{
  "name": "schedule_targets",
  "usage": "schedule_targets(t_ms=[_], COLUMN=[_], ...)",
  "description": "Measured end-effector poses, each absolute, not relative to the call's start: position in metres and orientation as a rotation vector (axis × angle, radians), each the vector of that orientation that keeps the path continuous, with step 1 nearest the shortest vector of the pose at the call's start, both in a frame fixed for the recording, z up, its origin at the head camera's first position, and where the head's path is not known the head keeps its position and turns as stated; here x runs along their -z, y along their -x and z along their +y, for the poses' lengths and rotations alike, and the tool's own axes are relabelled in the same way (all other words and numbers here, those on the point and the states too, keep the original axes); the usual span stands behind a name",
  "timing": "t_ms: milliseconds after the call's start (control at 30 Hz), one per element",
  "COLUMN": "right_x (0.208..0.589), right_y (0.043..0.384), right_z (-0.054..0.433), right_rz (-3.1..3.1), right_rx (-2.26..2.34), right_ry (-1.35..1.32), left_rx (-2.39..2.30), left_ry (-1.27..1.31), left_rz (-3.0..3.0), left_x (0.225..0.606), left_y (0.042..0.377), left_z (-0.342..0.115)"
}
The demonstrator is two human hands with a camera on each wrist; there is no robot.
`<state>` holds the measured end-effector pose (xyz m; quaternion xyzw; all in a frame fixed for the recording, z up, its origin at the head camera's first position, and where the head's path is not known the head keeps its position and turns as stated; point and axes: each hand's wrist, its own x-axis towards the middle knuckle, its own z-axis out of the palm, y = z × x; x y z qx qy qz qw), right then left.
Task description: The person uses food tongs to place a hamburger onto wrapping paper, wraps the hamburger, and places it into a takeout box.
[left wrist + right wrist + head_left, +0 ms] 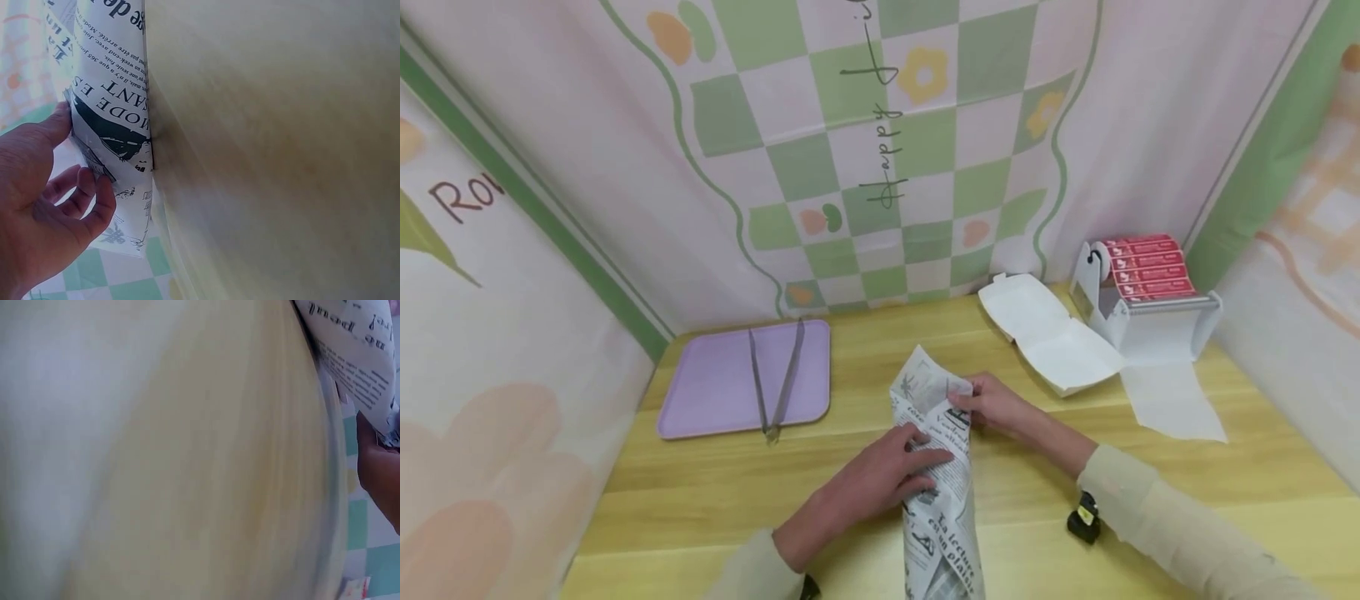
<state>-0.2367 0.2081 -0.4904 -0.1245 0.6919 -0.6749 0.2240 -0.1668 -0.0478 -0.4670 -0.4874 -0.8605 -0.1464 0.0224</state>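
A long roll of newspaper-print wrapping paper (934,467) lies lengthwise on the table, its pointed top flap away from me. What it may contain is hidden. My left hand (880,468) rests on its left side, fingers loosely spread over the print; in the left wrist view the left hand's thumb (57,125) touches the edge of the paper (119,119). At the upper right edge, my right hand (992,402) pinches the paper between thumb and fingers. In the right wrist view only part of the right hand (380,472) shows, beside the paper (356,356).
A purple tray (715,383) with metal tongs (784,392) across it lies at left. An opened white takeout box (1048,329) sits at the back right, beside a label dispenser (1165,325) with a red sticker roll (1150,267). Curtains (865,158) hang behind the table (700,517).
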Motion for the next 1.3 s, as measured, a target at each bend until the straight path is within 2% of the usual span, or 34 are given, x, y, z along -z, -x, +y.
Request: schedule_targets(t_ms=[233, 500, 800, 1067, 1300], right_x=[0.480, 0.484, 0.478, 0.473, 0.475], right_y=[0.233, 0.239, 0.219, 0.200, 0.190], right_z=[0.214, 0.210, 0.199, 0.186, 0.177], right_rz=[2.253, 2.225, 2.471, 2.423, 2.273], right_rx=[1.587, 1.568, 1.428, 1.443, 1.692], right_ry=[0.576, 0.403, 0.703, 0.547, 0.108], left_rx=[0.432, 0.437, 0.463, 0.444, 0.483], left_ry=[1.501, 1.522, 1.500, 1.480, 1.472], left_rz=[-2.684, -2.680, -2.698, -2.687, -2.696], left_x=[0.466, 0.463, 0.465, 0.463, 0.467], left_y=[0.167, 0.170, 0.168, 0.168, 0.166], left_z=[-0.046, -0.047, -0.046, -0.045, -0.045])
